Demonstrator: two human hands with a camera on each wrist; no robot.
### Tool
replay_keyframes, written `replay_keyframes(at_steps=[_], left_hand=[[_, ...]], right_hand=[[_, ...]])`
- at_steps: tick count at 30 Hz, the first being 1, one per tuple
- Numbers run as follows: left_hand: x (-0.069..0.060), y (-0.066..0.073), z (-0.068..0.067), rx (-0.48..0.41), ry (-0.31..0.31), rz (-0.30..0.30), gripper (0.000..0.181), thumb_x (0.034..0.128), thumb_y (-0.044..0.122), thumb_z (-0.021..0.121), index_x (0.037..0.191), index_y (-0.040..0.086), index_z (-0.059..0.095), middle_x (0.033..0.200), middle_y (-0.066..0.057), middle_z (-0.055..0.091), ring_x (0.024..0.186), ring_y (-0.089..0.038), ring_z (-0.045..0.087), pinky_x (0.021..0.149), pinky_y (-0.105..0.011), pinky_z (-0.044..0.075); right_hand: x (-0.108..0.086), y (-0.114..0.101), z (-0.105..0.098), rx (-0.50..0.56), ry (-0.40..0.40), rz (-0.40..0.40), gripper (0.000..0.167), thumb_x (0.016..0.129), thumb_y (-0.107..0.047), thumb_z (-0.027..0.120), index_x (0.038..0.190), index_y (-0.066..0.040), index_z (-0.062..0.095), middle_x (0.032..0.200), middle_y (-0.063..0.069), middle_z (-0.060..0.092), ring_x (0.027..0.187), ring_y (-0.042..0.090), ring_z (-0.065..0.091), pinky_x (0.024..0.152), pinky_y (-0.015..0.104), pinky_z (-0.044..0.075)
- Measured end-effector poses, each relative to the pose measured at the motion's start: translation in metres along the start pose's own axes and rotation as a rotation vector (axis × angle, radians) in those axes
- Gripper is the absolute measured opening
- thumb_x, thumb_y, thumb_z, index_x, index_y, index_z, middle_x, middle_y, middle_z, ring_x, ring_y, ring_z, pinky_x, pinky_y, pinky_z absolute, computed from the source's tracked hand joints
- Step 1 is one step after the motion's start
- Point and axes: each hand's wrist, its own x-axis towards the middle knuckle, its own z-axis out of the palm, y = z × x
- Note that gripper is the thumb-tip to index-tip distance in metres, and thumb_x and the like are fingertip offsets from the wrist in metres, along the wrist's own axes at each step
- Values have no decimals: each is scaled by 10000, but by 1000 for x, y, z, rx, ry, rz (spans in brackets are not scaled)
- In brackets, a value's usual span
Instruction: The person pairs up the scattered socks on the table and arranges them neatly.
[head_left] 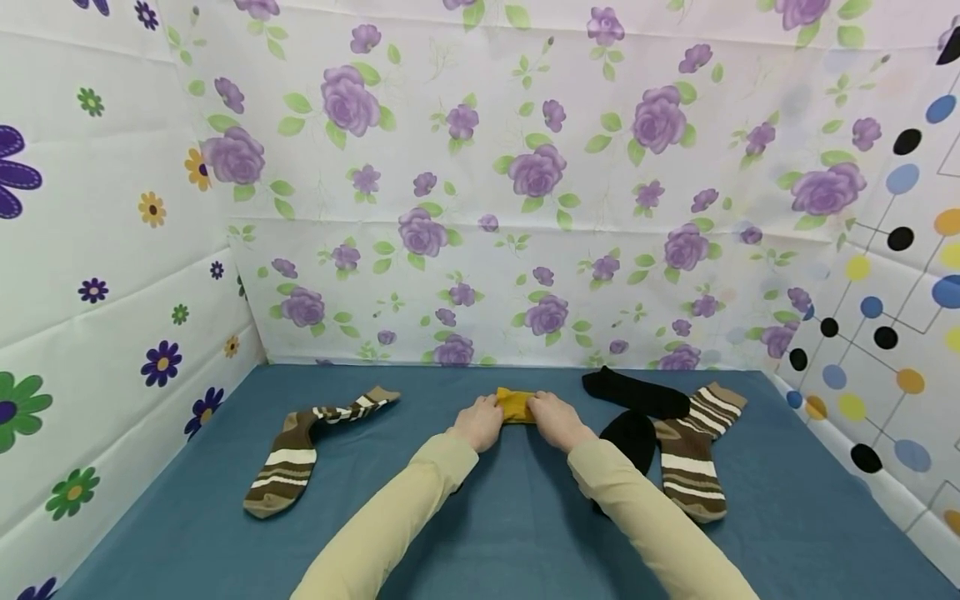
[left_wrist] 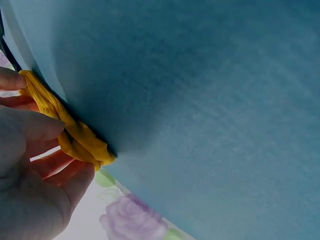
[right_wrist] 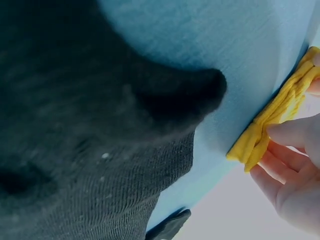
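Observation:
A folded yellow sock [head_left: 514, 406] lies toward the back of the blue table, between both hands. My left hand [head_left: 480, 422] pinches its left end, and my right hand [head_left: 558, 421] pinches the right end. In the left wrist view the yellow sock [left_wrist: 75, 130] looks bunched into a compact bundle, thumb on the near side and fingers behind. Ribbed knit shows on the yellow sock [right_wrist: 280, 110] in the right wrist view, where thumb and fingers grip it. Whether it is one sock or a pair, I cannot tell.
Black socks [head_left: 636, 393] lie right of my right hand, one partly behind the forearm. A brown striped sock [head_left: 690, 471] is beside them. Another brown striped sock [head_left: 288, 458] lies twisted at the left. Floral cloth walls [head_left: 480, 275] enclose the blue table [head_left: 187, 533].

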Motion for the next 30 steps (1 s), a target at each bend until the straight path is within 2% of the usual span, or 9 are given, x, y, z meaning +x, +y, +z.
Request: replay_keyframes(at_steps=[7, 8, 11, 14, 15, 19, 23, 30], left_hand=[[17, -2, 9, 0, -47, -47, 233, 954, 102, 464, 1121, 69, 624, 1217, -88, 468, 1118, -236, 440, 775, -380, 459], [24, -6, 20, 16, -15, -32, 232, 960, 112, 454, 1108, 75, 628, 1201, -85, 471, 1104, -236, 445, 759, -381, 465], [31, -7, 23, 23, -8, -40, 231, 957, 114, 462, 1113, 71, 627, 1196, -87, 472, 1099, -237, 447, 755, -380, 468], [30, -6, 20, 17, -12, -49, 244, 963, 108, 444, 1127, 66, 619, 1213, -88, 466, 1120, -237, 437, 764, -378, 466], [24, -2, 9, 5, -43, -70, 244, 956, 97, 457, 1140, 60, 613, 1227, -90, 464, 1135, -236, 431, 779, -375, 461], [18, 0, 2, 14, -41, -80, 250, 958, 85, 446, 1152, 67, 602, 1239, -90, 455, 1158, -236, 413, 781, -371, 459], [17, 0, 1, 17, -48, -85, 271, 963, 78, 429, 1192, 70, 573, 1251, -91, 440, 1165, -241, 400, 778, -374, 459], [23, -2, 6, 47, -122, -67, 314, 973, 83, 404, 1271, 71, 503, 1274, -89, 403, 1171, -229, 382, 805, -351, 443]], right_hand=[[6, 2, 4, -17, 29, 19, 105, 866, 47, 558, 903, -26, 624, 875, 108, 560, 822, 263, 557, 669, 376, 473], [7, 3, 4, -19, 35, 22, 107, 866, 47, 559, 905, -29, 624, 887, 109, 566, 828, 264, 560, 670, 376, 474], [9, 4, 6, -25, 51, 32, 111, 866, 44, 560, 914, -34, 623, 923, 112, 579, 846, 267, 567, 677, 376, 476], [11, 5, 7, -24, 47, 42, 111, 872, 38, 554, 923, -35, 620, 948, 115, 581, 863, 268, 567, 687, 373, 475], [12, 5, 8, -21, 48, 42, 105, 871, 37, 555, 915, -34, 618, 944, 117, 581, 859, 270, 567, 684, 375, 475], [14, 5, 9, -26, 64, 45, 89, 868, 40, 556, 867, -35, 602, 914, 122, 577, 834, 274, 570, 665, 382, 477], [18, 7, 10, -31, 65, 55, 95, 879, 34, 540, 834, -41, 578, 909, 126, 574, 822, 275, 571, 656, 391, 477], [22, 10, 8, -13, -14, 73, 97, 902, 25, 508, 889, -37, 581, 955, 139, 574, 865, 286, 565, 709, 401, 465]])
